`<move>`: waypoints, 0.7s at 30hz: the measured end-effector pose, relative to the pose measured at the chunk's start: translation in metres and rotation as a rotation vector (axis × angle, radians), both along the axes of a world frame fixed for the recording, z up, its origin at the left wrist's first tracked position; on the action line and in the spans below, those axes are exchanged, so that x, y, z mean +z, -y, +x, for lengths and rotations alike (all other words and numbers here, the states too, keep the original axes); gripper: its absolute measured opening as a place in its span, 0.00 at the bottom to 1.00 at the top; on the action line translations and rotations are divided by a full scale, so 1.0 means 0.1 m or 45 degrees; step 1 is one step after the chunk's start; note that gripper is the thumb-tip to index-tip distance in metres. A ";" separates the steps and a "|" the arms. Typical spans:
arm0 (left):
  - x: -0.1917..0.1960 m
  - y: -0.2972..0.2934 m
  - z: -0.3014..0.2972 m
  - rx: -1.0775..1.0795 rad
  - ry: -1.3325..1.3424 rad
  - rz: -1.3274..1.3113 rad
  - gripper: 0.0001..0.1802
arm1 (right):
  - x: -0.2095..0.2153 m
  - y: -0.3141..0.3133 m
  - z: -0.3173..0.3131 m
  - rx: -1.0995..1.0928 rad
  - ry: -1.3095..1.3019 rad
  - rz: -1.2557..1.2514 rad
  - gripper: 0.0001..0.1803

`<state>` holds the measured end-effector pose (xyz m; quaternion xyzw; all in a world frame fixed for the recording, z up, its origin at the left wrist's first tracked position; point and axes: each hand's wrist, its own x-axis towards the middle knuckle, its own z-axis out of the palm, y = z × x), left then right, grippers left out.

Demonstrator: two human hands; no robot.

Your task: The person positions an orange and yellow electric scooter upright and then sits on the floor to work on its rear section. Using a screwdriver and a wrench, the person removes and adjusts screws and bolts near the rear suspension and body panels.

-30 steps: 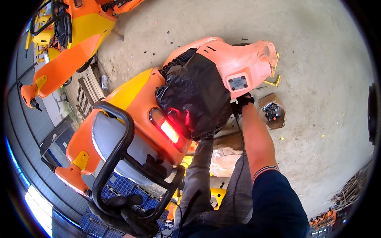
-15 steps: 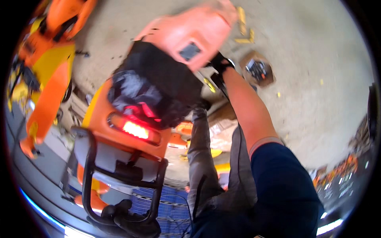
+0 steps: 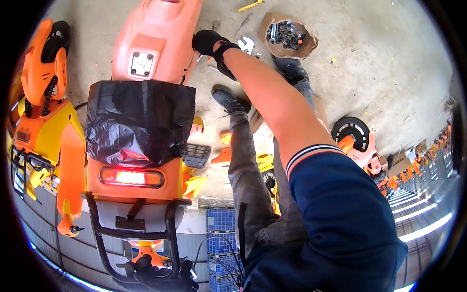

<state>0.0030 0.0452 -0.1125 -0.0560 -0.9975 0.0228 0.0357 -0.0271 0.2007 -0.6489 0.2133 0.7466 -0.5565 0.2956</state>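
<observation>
An orange scooter (image 3: 155,58) stretches along my left, its red tail light (image 3: 131,177) lit. Black plastic sheeting (image 3: 141,121) covers its middle. My right hand (image 3: 210,45), in a black glove, is closed against the edge of the orange body near the top of the picture; its fingertips are partly hidden. At the scooter's low end is a black tubular rack (image 3: 172,228). Against the rack's lowest bar lies a dark, glove-like shape (image 3: 155,273) that may be my left hand; no left forearm shows, and I cannot make out its fingers.
A torn cardboard box (image 3: 311,47) of small metal parts stands on the floor beyond my right hand. Close to that hand lies a white, open-jawed tool (image 3: 246,45). Other orange scooters (image 3: 44,121) line the left side. A wheel (image 3: 350,134) is at right, blue crates (image 3: 221,243) below.
The view has turned, and the scooter now appears straighter, its tail farther left of my legs. My right hand stays at its body, higher and farther left in the picture.
</observation>
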 end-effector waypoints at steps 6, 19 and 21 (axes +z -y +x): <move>0.03 -0.06 0.01 -0.010 -0.010 -0.004 0.36 | -0.26 0.01 0.03 0.115 -0.191 0.155 0.18; 0.08 -0.20 -0.12 0.128 -0.011 0.108 0.36 | 0.12 0.35 1.13 -1.698 0.443 -0.855 0.14; 0.10 -0.22 -0.15 0.193 -0.013 0.156 0.37 | 0.46 -0.08 1.05 -1.669 0.219 -0.671 0.16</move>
